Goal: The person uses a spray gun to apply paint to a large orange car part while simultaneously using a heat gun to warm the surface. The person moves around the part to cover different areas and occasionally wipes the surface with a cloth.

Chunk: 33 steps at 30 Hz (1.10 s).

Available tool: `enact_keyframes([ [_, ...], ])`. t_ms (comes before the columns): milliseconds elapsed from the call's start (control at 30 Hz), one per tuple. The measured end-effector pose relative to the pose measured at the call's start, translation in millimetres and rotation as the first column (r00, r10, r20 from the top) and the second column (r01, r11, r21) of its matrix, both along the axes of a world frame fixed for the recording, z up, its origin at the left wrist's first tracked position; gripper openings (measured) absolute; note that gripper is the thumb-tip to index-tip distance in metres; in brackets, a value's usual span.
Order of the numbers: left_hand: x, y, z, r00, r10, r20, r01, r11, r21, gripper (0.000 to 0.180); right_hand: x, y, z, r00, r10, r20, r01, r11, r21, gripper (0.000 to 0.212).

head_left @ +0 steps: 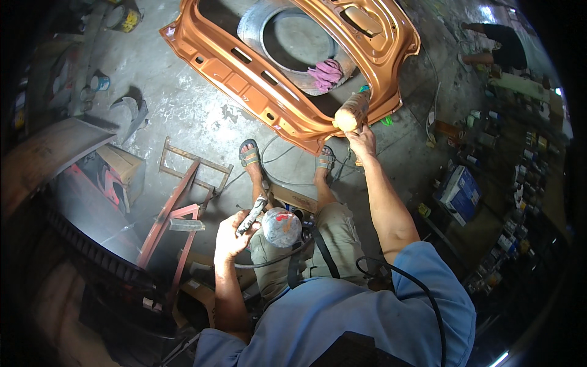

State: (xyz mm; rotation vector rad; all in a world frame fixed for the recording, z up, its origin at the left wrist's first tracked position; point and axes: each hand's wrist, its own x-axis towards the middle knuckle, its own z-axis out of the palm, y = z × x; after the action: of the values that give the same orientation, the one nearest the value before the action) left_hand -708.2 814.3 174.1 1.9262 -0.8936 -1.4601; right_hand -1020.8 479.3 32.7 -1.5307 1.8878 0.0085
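A: Head view, which hand's nearer the orange panel (260,92)?
B: Right hand (362,144), fingers curled on a yellowish container (351,115), long axis slanting up-right by the panel's near end; left hand (231,237) sits lower, fingers wrapped round a smeared handle (251,216)

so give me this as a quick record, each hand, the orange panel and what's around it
left hand: holds what looks like a spray gun with a round, paint-stained cup
right hand: holds a bottle with an orange-yellow end, over the panel's near edge
orange panel: large openwork car part, in front of the person
through its opening: grey tyre-like ring, pink cloth on it
left side: reddish metal frame
right side: blue-and-white box
upper right: another person
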Motion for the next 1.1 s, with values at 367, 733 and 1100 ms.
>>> enact_keyframes([
  [367,-3,-4,2,1.000,0.029,-0.003,-0.029,0.999,-0.016,0.039,-8,3,-12,0.986,0.069,0.150,-0.074,0.997,0.024,0.069],
  [733,-5,-6,2,0.999,0.036,-0.018,-0.037,0.999,-0.011,0.038,88,-15,48,0.785,0.411,0.464,-0.337,0.911,-0.237,0.051],
  [1100,-1,-2,-4,0.999,0.013,0.047,-0.011,1.000,-0.026,0.043,112,-19,59,0.655,0.649,0.387,-0.478,0.753,-0.452,0.036],
])
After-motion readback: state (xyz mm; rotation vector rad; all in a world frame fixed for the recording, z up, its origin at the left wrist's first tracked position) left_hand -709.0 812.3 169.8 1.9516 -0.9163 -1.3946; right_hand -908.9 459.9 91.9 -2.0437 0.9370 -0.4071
